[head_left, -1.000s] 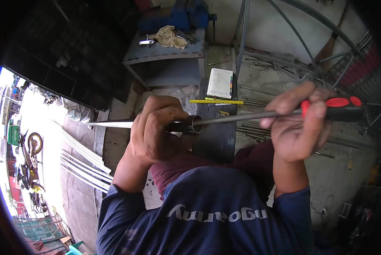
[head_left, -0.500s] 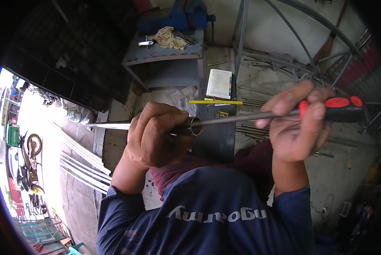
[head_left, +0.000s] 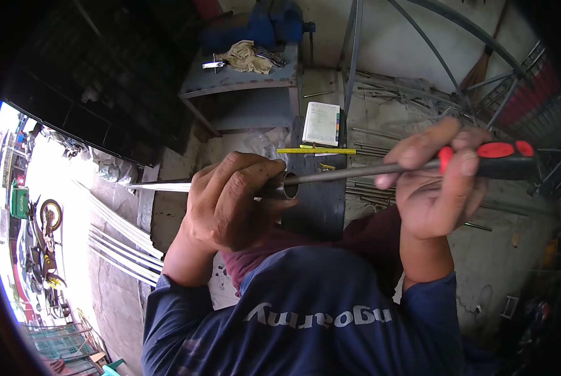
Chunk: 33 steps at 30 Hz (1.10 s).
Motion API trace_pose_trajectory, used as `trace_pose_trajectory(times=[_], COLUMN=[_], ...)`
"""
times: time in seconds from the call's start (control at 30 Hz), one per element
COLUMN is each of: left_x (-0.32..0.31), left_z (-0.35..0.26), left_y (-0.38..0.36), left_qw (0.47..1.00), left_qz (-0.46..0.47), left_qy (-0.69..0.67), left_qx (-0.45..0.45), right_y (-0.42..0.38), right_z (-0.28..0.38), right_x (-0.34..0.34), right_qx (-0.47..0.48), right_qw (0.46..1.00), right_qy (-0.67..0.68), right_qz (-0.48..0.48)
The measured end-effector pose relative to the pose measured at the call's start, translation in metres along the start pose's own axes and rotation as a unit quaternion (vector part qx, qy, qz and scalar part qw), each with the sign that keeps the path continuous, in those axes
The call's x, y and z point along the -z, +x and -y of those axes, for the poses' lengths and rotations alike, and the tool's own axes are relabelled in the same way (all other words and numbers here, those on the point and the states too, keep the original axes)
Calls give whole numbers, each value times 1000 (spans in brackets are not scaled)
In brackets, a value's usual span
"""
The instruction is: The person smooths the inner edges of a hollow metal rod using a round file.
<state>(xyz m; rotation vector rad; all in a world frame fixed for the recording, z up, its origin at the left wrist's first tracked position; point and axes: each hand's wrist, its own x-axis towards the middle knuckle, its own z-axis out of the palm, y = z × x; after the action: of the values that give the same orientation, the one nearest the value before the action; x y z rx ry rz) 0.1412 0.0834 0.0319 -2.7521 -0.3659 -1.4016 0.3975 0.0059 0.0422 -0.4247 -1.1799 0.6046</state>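
Note:
My left hand (head_left: pixel 227 200) is wrapped round a metal tube (head_left: pixel 290 186), its open round end pointing right; the shiny length (head_left: pixel 161 186) sticks out past my fist on the left. From the right, the grey shaft of a round file (head_left: pixel 349 173) enters the tube's mouth. The file's black and red handle (head_left: pixel 506 160) lies in my right hand (head_left: pixel 440 182), whose fingers and thumb pinch it near the shaft. The file's far end is hidden inside the tube.
Ahead is a metal stand (head_left: pixel 240 81) bearing a cloth and a blue vise (head_left: pixel 255 25). A dark bench (head_left: pixel 315 210) holds a notebook (head_left: pixel 321 123) and a yellow ruler (head_left: pixel 318 151). Metal rods (head_left: pixel 371 194) lie right; white bars (head_left: pixel 124 254) lie left.
The tube's mouth has tilted slightly, and my left hand has shifted a little along with it. My right hand still holds the file in nearly the same place.

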Motion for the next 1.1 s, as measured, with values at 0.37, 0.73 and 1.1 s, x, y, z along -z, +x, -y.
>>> trace_pose_trajectory(times=[0.37,0.73,1.1], left_x=[3,-14,-10], left_z=[6,-1,3], left_y=[7,7,2], left_qw=[996,998,999], left_qz=[76,-52,-31], left_qy=[-28,-22,-2], left_qx=[23,40,39], right_y=[-1,2,-8], right_z=[-13,-1,-20], right_x=[4,10,-1], right_qx=[16,14,24], right_qw=[996,999,995], right_qy=[-61,-29,-75], right_qz=[64,-14,67])
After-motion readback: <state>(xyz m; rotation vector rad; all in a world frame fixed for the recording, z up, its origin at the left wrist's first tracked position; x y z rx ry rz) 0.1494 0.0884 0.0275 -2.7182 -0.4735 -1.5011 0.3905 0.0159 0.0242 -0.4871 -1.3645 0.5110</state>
